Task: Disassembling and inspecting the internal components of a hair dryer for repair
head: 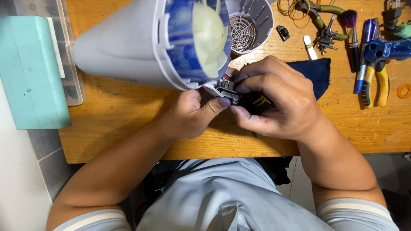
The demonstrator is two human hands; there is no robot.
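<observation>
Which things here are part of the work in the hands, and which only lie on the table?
In hand:
- left hand and right hand pinching a small black part
- grey appliance housing with pale fan

Lying about:
- grey grille cap
- yellow-handled pliers
- brush
- dark cloth
- teal box

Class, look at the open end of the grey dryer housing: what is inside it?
Inside the grey dryer housing sits a pale fan within a blue ring. Anything deeper is covered by the fan and shell.
</observation>
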